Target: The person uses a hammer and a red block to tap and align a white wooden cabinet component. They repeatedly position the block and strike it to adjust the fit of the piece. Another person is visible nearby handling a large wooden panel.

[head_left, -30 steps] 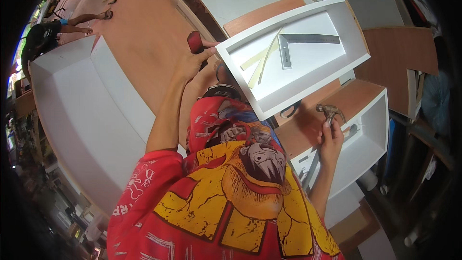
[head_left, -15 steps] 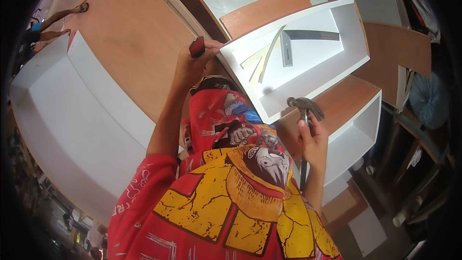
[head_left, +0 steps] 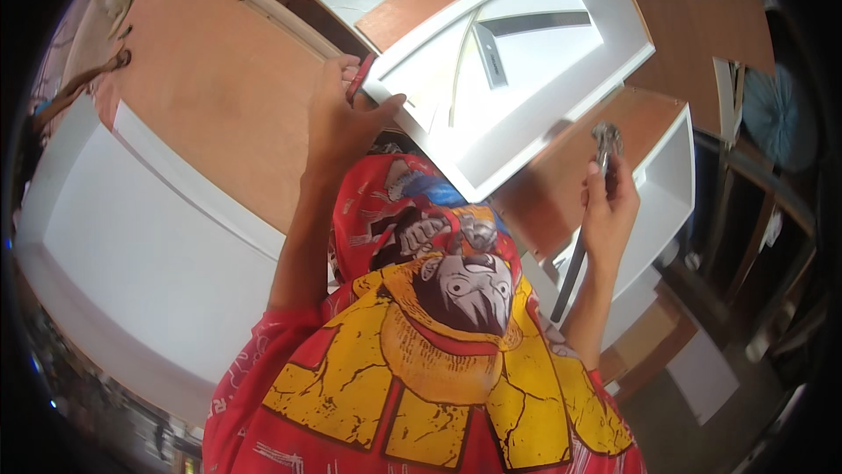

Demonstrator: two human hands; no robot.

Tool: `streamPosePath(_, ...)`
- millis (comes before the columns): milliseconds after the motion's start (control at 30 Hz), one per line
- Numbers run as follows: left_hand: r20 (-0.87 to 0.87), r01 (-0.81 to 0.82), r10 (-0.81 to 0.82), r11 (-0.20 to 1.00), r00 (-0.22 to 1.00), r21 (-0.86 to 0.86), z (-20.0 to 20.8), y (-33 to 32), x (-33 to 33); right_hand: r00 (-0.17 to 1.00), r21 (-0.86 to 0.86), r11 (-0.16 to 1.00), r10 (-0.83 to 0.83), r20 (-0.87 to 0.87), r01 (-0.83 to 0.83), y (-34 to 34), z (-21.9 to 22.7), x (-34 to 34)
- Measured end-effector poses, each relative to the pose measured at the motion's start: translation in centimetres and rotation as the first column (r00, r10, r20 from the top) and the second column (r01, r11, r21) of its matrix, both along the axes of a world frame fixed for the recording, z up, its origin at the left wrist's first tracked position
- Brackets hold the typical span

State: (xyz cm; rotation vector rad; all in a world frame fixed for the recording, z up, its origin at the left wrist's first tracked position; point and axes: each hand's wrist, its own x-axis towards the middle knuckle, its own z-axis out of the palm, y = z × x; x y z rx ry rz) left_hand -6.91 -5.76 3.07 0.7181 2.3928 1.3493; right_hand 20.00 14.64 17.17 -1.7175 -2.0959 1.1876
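My right hand (head_left: 610, 211) is closed around a claw hammer (head_left: 605, 135), its metal head up past the fingers and its dark handle running down along my forearm. A shallow white open box (head_left: 517, 142) lies tilted in front of me. At its left corner my left hand (head_left: 340, 114) has its fingers curled round a small red object (head_left: 360, 79), whose kind I cannot make out. The thumb of that hand reaches to the box's rim. Inside the box lie a metal try square (head_left: 491, 57) and thin pale strips (head_left: 460, 71).
Another white box with a brown side (head_left: 574, 185) stands to the right. On the left are a large brown panel (head_left: 219, 62) and a long white tray-like piece (head_left: 149, 237). A blue bag (head_left: 779, 119) sits at far right; part of a person's limb (head_left: 96, 71) shows upper left.
My right hand has moved right and up with the hammer, whose head has turned. My left hand's grip has shifted at the box corner. The whole view has moved, too.
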Motion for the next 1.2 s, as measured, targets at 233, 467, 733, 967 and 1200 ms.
streamPosePath(233, 0.339, -0.117, 0.196, 0.964, 0.920, -0.241, 4.3, 3.9, 3.4, 0.986, 0.134, 0.977, -0.166, -0.007, 0.166, 0.2, 0.9, 6.1)
streamPosePath(467, -0.107, 0.729, -0.790, 0.601, 0.603, -0.329, 6.2, 3.3, 4.1, 0.940, 0.145, 0.933, -0.339, 0.040, 0.330, -0.3, -1.4, 13.2)
streamPosePath(733, -0.089, 0.842, -0.912, 0.404, 0.400, -0.358, 4.2, 3.1, 2.5, 0.939, 0.127, 0.936, -0.339, 0.064, 0.329, -2.6, -3.1, 16.2)
streamPosePath(967, -0.192, 0.750, -0.864, 0.500, 0.466, -0.432, 4.8, 2.3, -3.6, 0.952, 0.114, 0.970, -0.236, 0.193, 0.217, -2.9, -4.3, 17.6)
streamPosePath(1200, -0.320, 0.589, -0.767, 0.636, 0.557, -0.499, 4.4, 0.4, -6.6, 0.965, 0.029, 0.994, -0.113, 0.238, 0.109, -2.3, -5.3, 16.8)
